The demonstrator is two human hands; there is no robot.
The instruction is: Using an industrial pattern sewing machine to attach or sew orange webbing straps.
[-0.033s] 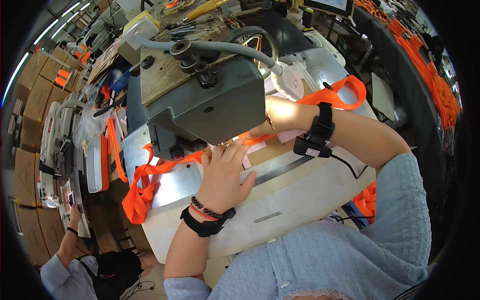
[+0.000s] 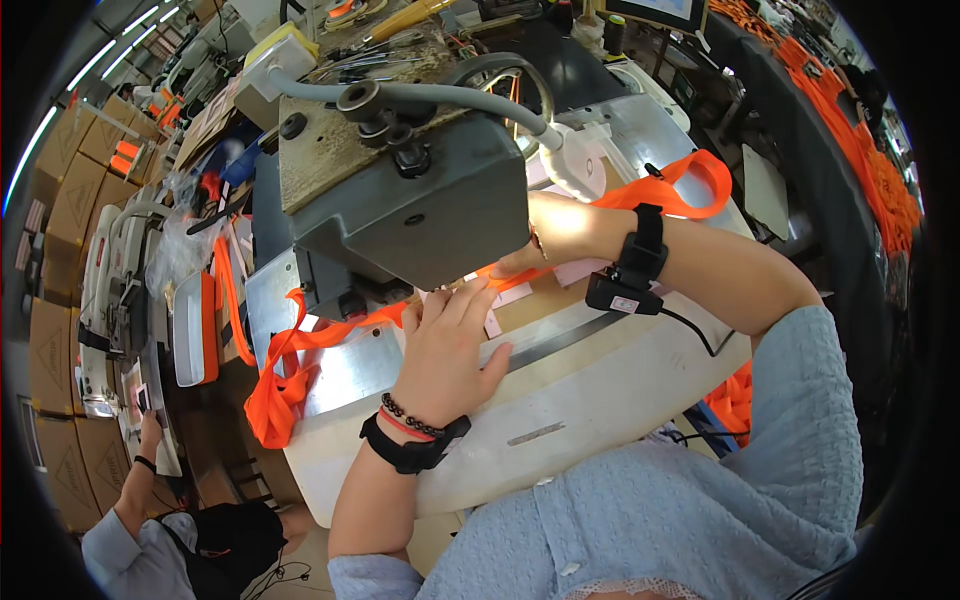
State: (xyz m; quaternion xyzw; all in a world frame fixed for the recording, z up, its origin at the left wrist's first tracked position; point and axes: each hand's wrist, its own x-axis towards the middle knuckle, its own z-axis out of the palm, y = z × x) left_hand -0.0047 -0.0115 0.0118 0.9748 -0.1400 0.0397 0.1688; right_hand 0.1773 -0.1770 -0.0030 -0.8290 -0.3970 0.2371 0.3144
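Note:
A dark grey sewing machine head (image 2: 420, 215) stands over a metal bed plate (image 2: 350, 365). An orange webbing strap (image 2: 345, 328) runs across the bed beneath it, with a loose bunch at the left and a loop at the right. My left hand (image 2: 445, 345) lies flat, fingers stretched out, with the tips at the strap under the head. On the far right side of the head, my right hand (image 2: 560, 230) rests against the strap. Its thumb points toward the left fingertips, while the machine head hides its other fingers. The needle area is out of sight.
A grey hose (image 2: 470, 95) and a round white lamp (image 2: 578, 170) sit above the bed. At the left are an orange-and-white tray (image 2: 195, 330), stacked cartons (image 2: 55, 350) and a co-worker (image 2: 200, 540). More orange straps (image 2: 840, 130) lie along a dark table at the right.

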